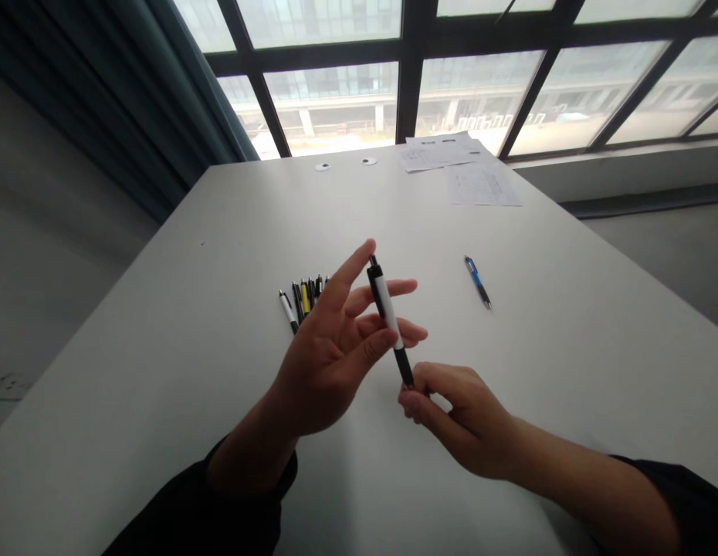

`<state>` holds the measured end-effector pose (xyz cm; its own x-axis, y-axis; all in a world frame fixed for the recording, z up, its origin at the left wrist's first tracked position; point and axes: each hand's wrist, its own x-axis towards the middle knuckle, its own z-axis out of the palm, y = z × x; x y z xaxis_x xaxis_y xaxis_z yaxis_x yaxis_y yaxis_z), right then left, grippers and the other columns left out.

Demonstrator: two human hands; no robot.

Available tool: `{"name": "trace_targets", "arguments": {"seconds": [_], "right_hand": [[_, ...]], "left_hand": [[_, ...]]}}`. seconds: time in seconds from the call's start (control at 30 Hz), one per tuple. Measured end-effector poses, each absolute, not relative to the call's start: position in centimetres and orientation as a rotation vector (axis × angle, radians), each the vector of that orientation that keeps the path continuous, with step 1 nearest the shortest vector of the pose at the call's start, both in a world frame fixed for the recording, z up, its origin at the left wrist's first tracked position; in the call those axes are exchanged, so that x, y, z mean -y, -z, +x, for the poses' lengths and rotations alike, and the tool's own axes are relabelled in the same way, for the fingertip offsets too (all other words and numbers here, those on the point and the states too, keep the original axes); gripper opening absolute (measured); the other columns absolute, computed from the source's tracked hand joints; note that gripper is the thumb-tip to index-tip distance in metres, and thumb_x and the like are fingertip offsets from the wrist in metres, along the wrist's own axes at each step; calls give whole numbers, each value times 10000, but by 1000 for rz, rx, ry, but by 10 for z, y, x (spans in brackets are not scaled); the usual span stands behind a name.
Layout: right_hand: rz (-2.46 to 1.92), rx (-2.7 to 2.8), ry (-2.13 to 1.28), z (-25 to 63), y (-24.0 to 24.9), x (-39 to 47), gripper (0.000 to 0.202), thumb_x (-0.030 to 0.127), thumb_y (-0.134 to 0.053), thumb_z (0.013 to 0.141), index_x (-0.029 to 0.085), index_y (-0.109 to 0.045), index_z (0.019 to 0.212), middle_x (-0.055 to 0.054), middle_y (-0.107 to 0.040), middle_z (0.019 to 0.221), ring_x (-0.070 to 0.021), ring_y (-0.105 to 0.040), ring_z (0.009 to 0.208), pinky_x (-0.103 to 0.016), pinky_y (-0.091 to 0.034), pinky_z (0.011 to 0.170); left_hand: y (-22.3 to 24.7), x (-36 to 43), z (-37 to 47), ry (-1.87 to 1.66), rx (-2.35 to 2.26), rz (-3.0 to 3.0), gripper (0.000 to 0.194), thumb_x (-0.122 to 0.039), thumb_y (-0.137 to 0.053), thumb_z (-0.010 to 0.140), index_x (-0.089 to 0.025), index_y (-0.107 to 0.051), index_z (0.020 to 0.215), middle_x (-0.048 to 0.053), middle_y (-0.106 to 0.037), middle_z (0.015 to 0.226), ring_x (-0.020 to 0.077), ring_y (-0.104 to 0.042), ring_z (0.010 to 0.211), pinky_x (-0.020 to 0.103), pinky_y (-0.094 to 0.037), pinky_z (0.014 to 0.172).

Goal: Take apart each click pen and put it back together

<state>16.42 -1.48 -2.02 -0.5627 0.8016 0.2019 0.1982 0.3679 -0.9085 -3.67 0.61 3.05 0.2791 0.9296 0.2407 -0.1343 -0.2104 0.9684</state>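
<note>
The right hand [466,417] pinches the lower end of a white pen [385,301], tilted above the table [191,347]; the left hand [336,347], partly spread, holds its barrel; beyond lie several pens [305,297], a blue pen [478,280], then papers [480,185] near the window [336,100]

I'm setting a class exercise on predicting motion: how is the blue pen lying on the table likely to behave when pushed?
The blue pen is slim with a rounded-looking barrel, so a sideways push would probably roll it. The table looks smooth, so a lengthwise push would likely slide it. Its straight body suggests it should stay stiff.
</note>
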Motion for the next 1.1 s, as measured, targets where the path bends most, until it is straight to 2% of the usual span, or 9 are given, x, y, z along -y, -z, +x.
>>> {"name": "trace_targets", "arguments": {"seconds": [0.13,0.37,0.73,0.93,1.1], "right_hand": [[-963,2050,-1007,163,24,11,335,261,-522,997,221,-364,704,70,-387,603,-89,-322,529,-241,-286,537],[-1099,2211,-872,162,30,6,309,258,-452,1000,238,-319,722,57,-403,610,-105,-346,531,-260,-274,551],[-1134,2320,-440,161,44,4,241,228,-456,1003,194,-503,769,11,-539,635,-116,-438,523,-264,-303,547],[-1167,2405,-212,159,48,5,288,220,-443,996,169,-566,741,-12,-575,593,-126,-451,475,-286,-265,516],[-1333,2541,-150,156,53,5,327,264,-410,1026,167,-576,761,-42,-632,628,-147,-537,499,-297,-234,519]], "left_hand": [[-16,-14,-30,-1188,-819,1295,756,-146,-674,938,-349,-318,1573,83,-634,1317,216,-763,979,444,-642,967],[11,-25,-23,-1181,-825,1111,809,-148,-699,900,-272,-281,1581,81,-621,1232,192,-755,956,416,-637,943],[14,-29,-17,-1265,-1107,1092,846,-196,-854,746,-233,-418,1469,16,-634,1050,157,-749,781,365,-668,802],[23,-30,-15,-1268,-1174,1143,841,-200,-874,712,-245,-452,1438,11,-617,1055,107,-703,749,292,-648,760],[29,-32,-12,-1226,-1212,1138,887,-249,-869,725,-240,-404,1480,41,-611,1115,129,-707,794,324,-634,800]]}}
